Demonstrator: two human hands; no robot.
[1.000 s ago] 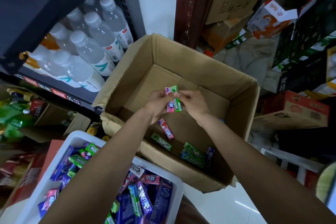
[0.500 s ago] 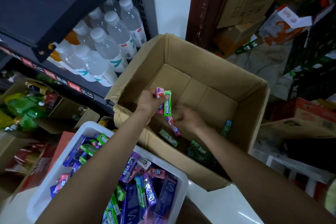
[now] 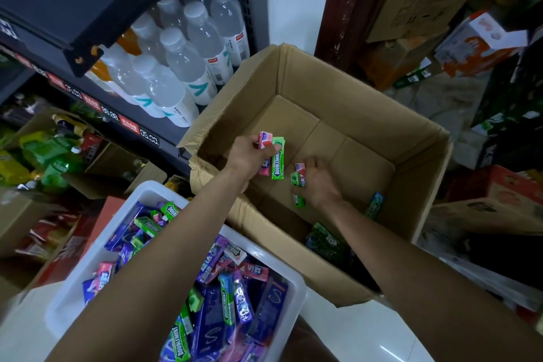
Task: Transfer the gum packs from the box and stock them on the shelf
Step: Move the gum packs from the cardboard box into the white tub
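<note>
From the head camera, a big cardboard box (image 3: 338,114) sits open on the floor beside a dark shelf (image 3: 97,91) full of water bottles (image 3: 188,58). Both arms reach into the box. The left hand (image 3: 252,155) is up over the middle of the box, and its fingers are curled around a pink gum pack (image 3: 265,141) and a green gum pack (image 3: 278,160), held side by side. The right hand (image 3: 318,182) is lower down in the box, and its fingers are curled around a small bunch of gum packs (image 3: 299,178), pink and green ones. More dark green packs (image 3: 326,239) lie on the box bottom near the front wall, and one teal pack (image 3: 375,205) leans against the right wall. Just in front of the box, under the left arm, is a white tub (image 3: 293,282) piled with many purple, green and pink gum packs.
</note>
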